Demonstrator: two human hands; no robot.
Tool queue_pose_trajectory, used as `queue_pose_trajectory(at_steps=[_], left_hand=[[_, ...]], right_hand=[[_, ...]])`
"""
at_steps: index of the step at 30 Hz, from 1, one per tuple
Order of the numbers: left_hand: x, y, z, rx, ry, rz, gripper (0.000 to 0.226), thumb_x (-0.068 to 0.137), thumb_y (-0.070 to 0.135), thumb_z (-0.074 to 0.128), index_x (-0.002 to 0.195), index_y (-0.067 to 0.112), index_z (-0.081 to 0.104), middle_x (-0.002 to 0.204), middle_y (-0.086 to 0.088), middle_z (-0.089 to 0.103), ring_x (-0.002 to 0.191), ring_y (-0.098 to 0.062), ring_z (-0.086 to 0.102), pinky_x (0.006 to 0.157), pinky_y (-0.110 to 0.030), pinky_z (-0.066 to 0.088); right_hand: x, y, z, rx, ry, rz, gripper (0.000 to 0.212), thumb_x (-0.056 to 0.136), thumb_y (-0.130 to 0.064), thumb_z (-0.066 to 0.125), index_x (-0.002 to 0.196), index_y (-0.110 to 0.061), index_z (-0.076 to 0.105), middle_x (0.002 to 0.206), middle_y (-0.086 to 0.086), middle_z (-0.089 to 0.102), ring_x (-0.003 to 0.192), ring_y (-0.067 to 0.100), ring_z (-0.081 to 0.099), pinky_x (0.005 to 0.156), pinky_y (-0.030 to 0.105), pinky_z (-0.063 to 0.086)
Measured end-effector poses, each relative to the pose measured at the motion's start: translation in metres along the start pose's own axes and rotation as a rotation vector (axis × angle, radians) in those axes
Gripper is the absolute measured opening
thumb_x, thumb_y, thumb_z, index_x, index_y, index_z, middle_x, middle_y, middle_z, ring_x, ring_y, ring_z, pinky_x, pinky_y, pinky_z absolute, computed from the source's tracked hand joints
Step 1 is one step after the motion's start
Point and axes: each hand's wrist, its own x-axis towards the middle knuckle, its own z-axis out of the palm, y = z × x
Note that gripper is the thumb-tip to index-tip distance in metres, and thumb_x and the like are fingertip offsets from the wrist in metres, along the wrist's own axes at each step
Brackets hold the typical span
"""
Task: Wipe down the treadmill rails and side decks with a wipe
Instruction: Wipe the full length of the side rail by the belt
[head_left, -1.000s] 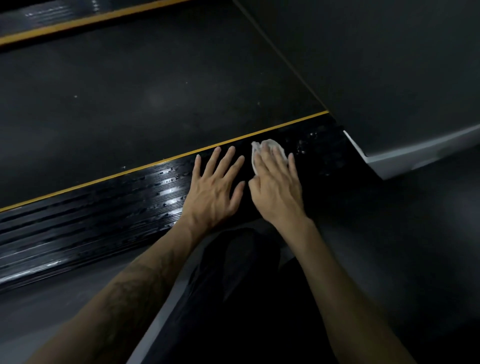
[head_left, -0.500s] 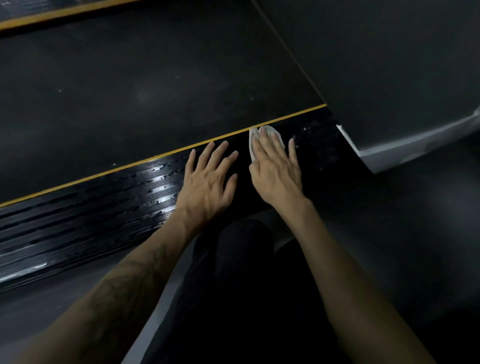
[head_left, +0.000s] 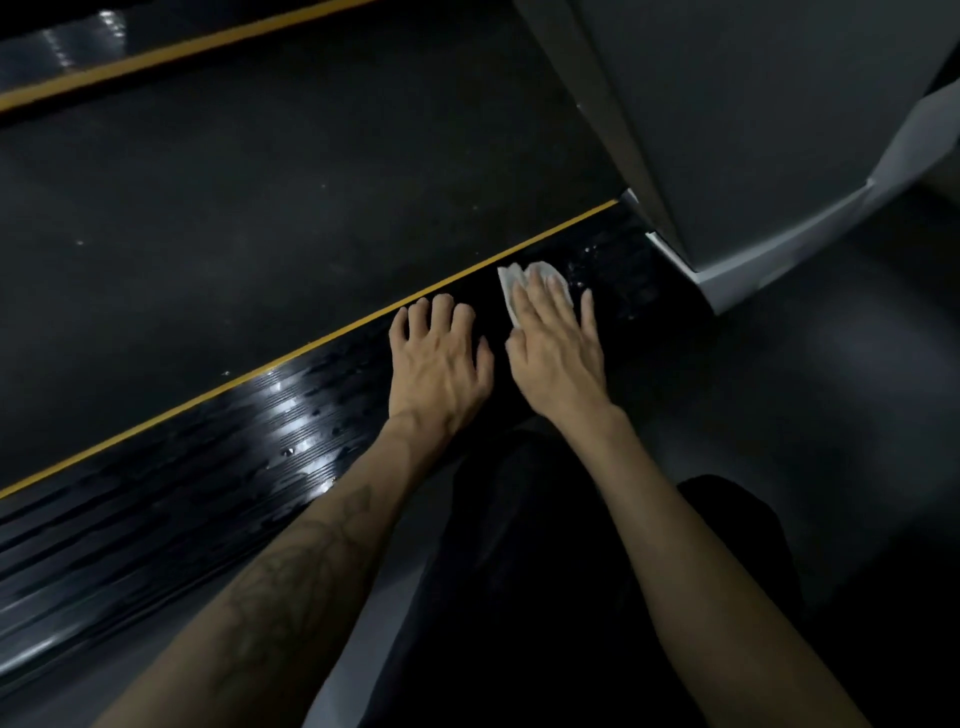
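Note:
A glossy black ribbed side deck (head_left: 218, 467) runs diagonally from lower left to upper right, edged by a thin yellow line. My right hand (head_left: 558, 348) lies flat with straight fingers, pressing a crumpled white wipe (head_left: 519, 278) onto the deck near its far end; most of the wipe is hidden under the fingers. My left hand (head_left: 441, 358) rests on the deck just left of it, fingertips bent down at the yellow line, holding nothing. Wet streaks and droplets shine on the deck.
The dark treadmill belt (head_left: 260, 208) lies beyond the yellow line, and a second yellow-edged deck (head_left: 156, 52) runs along its far side. A grey motor cover (head_left: 779, 130) with a pale lower edge rises at the upper right. My dark-trousered knees (head_left: 571, 571) are below.
Both hands have slid a little farther along the deck toward the motor cover, the wipe with the right hand. My left fingers have gone from spread flat to bent at the tips.

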Motion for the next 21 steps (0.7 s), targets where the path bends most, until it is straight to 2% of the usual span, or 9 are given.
queue_pose_trajectory(at_steps=[3, 8, 11, 14, 18, 21], left_hand=[[-0.001, -0.001, 0.004, -0.03, 0.046, 0.031, 0.036, 0.098, 0.038, 0.038, 0.117, 0.014, 0.056, 0.124, -0.01, 0.053, 0.12, -0.032, 0.048, 0.112, -0.052, 0.035], [-0.001, -0.003, 0.007, -0.058, 0.025, 0.063, 0.048, 0.101, 0.036, 0.034, 0.141, 0.015, 0.052, 0.151, -0.011, 0.048, 0.144, -0.033, 0.039, 0.121, -0.056, 0.026], [0.0, -0.004, 0.008, -0.076, -0.015, 0.066, 0.055, 0.103, 0.038, 0.028, 0.15, 0.018, 0.047, 0.162, -0.008, 0.039, 0.154, -0.028, 0.027, 0.126, -0.054, 0.018], [-0.001, -0.003, 0.007, -0.081, -0.044, 0.062, 0.059, 0.103, 0.04, 0.023, 0.156, 0.02, 0.04, 0.168, -0.006, 0.029, 0.158, -0.025, 0.016, 0.128, -0.052, 0.01], [0.0, -0.003, 0.007, -0.067, -0.058, 0.06, 0.062, 0.103, 0.043, 0.02, 0.159, 0.02, 0.036, 0.17, -0.006, 0.023, 0.159, -0.023, 0.01, 0.129, -0.05, 0.007], [-0.001, -0.003, 0.008, -0.056, -0.041, 0.051, 0.061, 0.103, 0.042, 0.022, 0.158, 0.021, 0.039, 0.169, -0.006, 0.025, 0.159, -0.022, 0.011, 0.128, -0.051, 0.009]], right_hand=[[-0.017, -0.015, 0.005, 0.026, 0.007, 0.06, 0.073, 0.094, -0.034, 0.012, 0.162, -0.011, 0.025, 0.17, 0.009, 0.02, 0.158, 0.024, 0.014, 0.127, 0.05, 0.004], [0.004, -0.01, -0.004, 0.003, -0.061, -0.04, 0.078, 0.091, -0.038, 0.005, 0.162, -0.016, 0.029, 0.171, 0.003, 0.02, 0.159, 0.02, 0.013, 0.126, 0.054, 0.002], [0.002, 0.003, -0.004, -0.016, -0.003, -0.005, 0.075, 0.094, -0.038, 0.01, 0.16, -0.014, 0.034, 0.17, 0.004, 0.024, 0.158, 0.02, 0.018, 0.126, 0.054, 0.006], [-0.018, -0.002, 0.003, -0.037, 0.042, 0.038, 0.069, 0.098, -0.035, 0.016, 0.159, -0.01, 0.036, 0.168, 0.009, 0.027, 0.157, 0.024, 0.021, 0.127, 0.053, 0.013], [-0.009, -0.007, 0.002, -0.042, -0.036, -0.032, 0.072, 0.099, -0.042, 0.004, 0.163, -0.014, 0.023, 0.171, 0.006, 0.017, 0.159, 0.022, 0.012, 0.127, 0.05, 0.003], [0.004, 0.004, 0.001, -0.064, 0.0, -0.046, 0.069, 0.101, -0.041, 0.005, 0.163, -0.016, 0.025, 0.171, 0.003, 0.019, 0.158, 0.02, 0.013, 0.127, 0.054, 0.005]])
